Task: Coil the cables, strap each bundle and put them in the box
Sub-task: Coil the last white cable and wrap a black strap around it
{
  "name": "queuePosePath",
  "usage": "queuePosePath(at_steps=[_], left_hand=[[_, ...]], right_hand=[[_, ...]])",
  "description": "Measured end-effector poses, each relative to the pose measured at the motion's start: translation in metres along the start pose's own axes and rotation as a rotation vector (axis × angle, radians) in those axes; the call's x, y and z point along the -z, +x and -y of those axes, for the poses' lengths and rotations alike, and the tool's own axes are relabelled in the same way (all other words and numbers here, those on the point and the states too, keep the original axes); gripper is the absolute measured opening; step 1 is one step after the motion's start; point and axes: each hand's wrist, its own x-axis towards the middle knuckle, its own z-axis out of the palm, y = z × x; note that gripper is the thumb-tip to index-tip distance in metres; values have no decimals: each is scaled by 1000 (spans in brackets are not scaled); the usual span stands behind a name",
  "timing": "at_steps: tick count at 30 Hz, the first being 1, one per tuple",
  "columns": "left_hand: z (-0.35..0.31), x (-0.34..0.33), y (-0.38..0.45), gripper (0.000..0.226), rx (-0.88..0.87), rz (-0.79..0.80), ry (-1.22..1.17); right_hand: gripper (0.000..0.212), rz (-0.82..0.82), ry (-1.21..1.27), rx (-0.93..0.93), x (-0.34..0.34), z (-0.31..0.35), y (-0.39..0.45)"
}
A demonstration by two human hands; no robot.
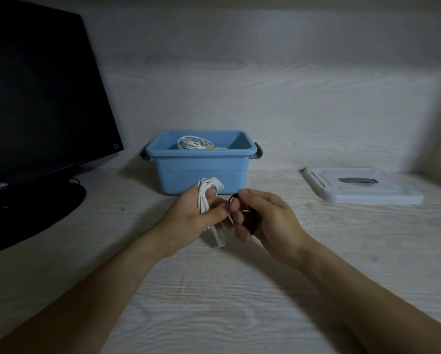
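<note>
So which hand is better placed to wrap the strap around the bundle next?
Probably the right hand: it already pinches the black strap beside the white cable bundle, which the left hand grips.

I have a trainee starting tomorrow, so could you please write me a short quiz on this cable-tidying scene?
1. True or false: the blue box already holds a coiled white cable.
2. Which hand grips the white cable bundle?
A. left hand
B. right hand
C. neither
3. Fill in: the black strap is held by the ___ hand.

Key
1. True; a strapped coil lies inside.
2. A; its fingers curl round the bundle in front of the box.
3. Right; the white lid lies apart on the desk, the monitor stands at the left.
</note>
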Motion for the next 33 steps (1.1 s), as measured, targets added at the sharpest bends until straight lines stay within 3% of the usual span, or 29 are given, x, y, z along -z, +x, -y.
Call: queuePosePath(at_steps=[4,7,11,14,17,23,33], left_hand=[[1,0,1,17,-4,-138,116],[4,5,2,5,22,-124,239],[6,5,1,12,32,-98,260],[8,4,1,12,39,-109,266],[7,2,1,18,7,-141,317],[8,-1,1,21,23,-171,327],[15,4,3,14,6,-237,370]], right_hand=[[33,-86,-76,-73,5,4,-1],[25,-189,-138,-26,6,8,-3],[30,-325,-276,34,9,5,0],[14,-386,-418,70,14,3,1],[4,-346,-494,125,19,2,1],[12,-229,-717,71,22,1,2],[12,-123,-338,95,8,1,-5]])
